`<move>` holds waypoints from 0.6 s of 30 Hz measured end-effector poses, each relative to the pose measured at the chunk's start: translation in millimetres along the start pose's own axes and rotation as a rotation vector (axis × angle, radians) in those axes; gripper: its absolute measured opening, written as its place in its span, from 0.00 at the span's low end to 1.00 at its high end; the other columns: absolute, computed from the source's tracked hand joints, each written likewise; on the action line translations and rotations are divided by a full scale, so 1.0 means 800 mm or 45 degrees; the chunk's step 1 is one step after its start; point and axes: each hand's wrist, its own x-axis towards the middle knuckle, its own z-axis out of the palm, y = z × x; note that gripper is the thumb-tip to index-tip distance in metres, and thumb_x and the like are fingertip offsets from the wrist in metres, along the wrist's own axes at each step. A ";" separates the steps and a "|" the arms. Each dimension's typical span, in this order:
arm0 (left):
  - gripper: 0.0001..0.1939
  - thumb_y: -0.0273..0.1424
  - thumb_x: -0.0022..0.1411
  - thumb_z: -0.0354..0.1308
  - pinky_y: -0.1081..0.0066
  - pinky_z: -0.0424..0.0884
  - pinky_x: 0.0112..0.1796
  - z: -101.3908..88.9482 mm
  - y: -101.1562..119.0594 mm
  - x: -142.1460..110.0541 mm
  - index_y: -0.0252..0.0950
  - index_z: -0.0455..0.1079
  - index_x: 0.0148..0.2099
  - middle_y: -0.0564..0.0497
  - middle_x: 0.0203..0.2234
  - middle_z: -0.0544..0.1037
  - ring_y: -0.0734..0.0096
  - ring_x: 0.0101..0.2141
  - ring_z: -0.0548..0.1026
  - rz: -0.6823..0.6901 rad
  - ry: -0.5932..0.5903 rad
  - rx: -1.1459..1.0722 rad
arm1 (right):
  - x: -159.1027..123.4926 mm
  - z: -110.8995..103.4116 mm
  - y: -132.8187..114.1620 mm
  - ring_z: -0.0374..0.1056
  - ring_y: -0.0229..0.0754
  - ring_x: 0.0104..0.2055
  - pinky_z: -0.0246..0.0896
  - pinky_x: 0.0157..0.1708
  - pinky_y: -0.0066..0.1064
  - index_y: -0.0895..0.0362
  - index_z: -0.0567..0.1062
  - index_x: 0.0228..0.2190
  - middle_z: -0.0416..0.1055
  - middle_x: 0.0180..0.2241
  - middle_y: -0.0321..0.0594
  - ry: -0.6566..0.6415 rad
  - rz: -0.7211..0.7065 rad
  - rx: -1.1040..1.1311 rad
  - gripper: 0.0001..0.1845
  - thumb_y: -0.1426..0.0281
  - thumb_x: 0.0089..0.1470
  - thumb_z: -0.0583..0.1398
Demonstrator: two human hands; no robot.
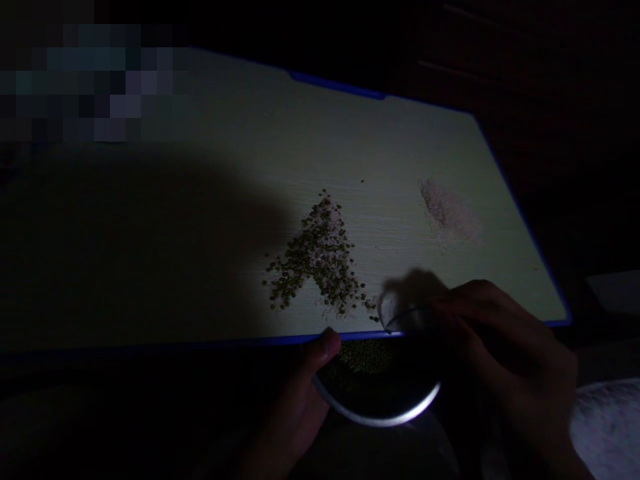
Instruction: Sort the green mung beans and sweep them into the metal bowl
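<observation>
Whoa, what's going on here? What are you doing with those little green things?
A person's left hand holds a round dark bowl of green mung beans below the edge of a white, blue-edged table. The right hand curls over a small shiny curved thing. On the table lie a triangular heap of beans and pale grains and a pinkish powder patch.

Prob a home, bedroom-ish, v dim rm, one pool of light on small white wood-grain desk top (pixel 280 133) w/ blue edge trim, loose mung beans (pixel 320 257) on it, soft pale bedding (pixel 607 427) bottom R
</observation>
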 end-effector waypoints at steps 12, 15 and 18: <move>0.46 0.33 0.54 0.75 0.53 0.75 0.59 0.002 0.002 -0.001 0.45 0.63 0.73 0.48 0.49 0.88 0.48 0.54 0.82 0.003 -0.019 -0.019 | 0.010 0.013 0.000 0.76 0.39 0.41 0.68 0.39 0.32 0.50 0.82 0.42 0.80 0.40 0.35 0.034 -0.024 -0.084 0.07 0.72 0.64 0.65; 0.44 0.32 0.55 0.75 0.53 0.75 0.59 0.001 0.002 -0.002 0.45 0.66 0.71 0.49 0.46 0.89 0.47 0.55 0.82 -0.008 -0.031 -0.026 | 0.013 0.014 -0.001 0.76 0.38 0.43 0.69 0.39 0.31 0.50 0.82 0.44 0.80 0.41 0.34 -0.043 -0.055 -0.051 0.09 0.74 0.65 0.64; 0.42 0.32 0.55 0.75 0.53 0.75 0.59 -0.002 0.001 -0.001 0.43 0.67 0.70 0.47 0.45 0.89 0.46 0.55 0.82 -0.056 -0.014 0.002 | 0.014 0.013 -0.001 0.75 0.38 0.42 0.69 0.37 0.30 0.49 0.82 0.46 0.79 0.41 0.35 -0.123 -0.087 0.025 0.12 0.75 0.65 0.63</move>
